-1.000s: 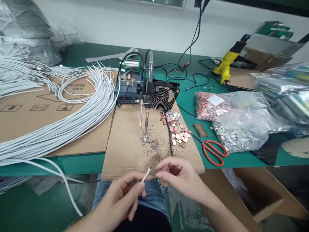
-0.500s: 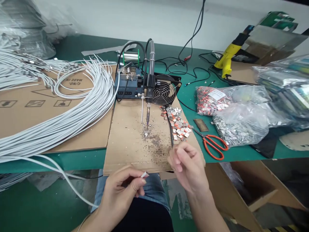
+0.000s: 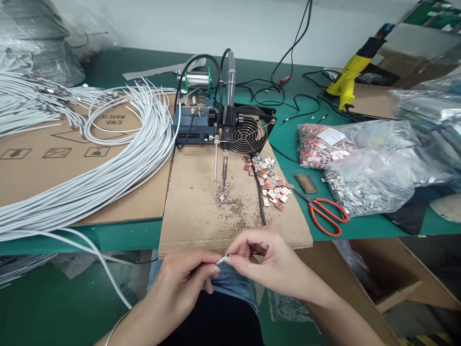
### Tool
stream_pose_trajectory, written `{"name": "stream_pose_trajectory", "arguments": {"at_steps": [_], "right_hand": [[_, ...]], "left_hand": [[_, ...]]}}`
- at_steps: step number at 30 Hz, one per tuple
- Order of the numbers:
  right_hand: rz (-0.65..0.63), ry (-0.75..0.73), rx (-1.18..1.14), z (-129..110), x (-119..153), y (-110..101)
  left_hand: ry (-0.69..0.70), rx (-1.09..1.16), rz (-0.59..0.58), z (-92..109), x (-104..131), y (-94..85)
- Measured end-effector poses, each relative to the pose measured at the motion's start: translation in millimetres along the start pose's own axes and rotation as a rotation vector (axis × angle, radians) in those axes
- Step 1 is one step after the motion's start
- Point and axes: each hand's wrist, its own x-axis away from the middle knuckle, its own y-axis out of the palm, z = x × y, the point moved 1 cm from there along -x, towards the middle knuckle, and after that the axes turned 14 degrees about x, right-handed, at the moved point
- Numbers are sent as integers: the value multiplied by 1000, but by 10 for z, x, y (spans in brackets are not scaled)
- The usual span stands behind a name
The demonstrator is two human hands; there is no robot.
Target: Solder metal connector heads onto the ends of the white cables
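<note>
Right of and beyond the fingers (image 3: 248, 236) we see orange-handled scissors (image 3: 317, 205), farther off that way a yellow tool (image 3: 344, 84), straight beyond the fingers a round-grilled black fan (image 3: 244, 137), to their right an open cardboard box (image 3: 399, 297)

Over L, cable bundle (image 3: 151, 144) on cardbd sheet (image 3: 29, 175) atop surface (image 3: 140, 233); cardbd mat (image 3: 190, 197) just R. Soldering iron (image 3: 229, 115) over mat, fan (image 3: 248, 137) just R, spool (image 3: 197, 81) behind-L. Connectors (image 3: 276, 193) on mat, R of iron; scissors (image 3: 313, 202) R of those, bags (image 3: 374, 185) behind-R. L hand (image 3: 185, 278), R hand (image 3: 268, 259) front ctr, cable end (image 3: 222, 260) btwn!
</note>
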Motion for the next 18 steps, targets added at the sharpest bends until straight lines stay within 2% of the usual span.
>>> {"name": "stream_pose_trajectory", "arguments": {"at_steps": [3, 5, 7, 11, 16, 18], "right_hand": [[59, -30, -106, 2, -14, 51], [152, -51, -242, -5, -35, 125], [257, -71, -348, -14, -55, 219], [426, -93, -437, -24, -63, 399], [492, -130, -496, -26, -48, 496], [462, -125, -479, -16, -45, 464]], "left_hand": [[95, -46, 37, 43, -18, 16], [149, 36, 113, 52, -35, 57], [110, 186, 192, 36, -49, 113], [-77, 499, 294, -24, -56, 222], [-101, 598, 350, -66, -57, 247], [-79, 593, 357, -89, -52, 216]]}}
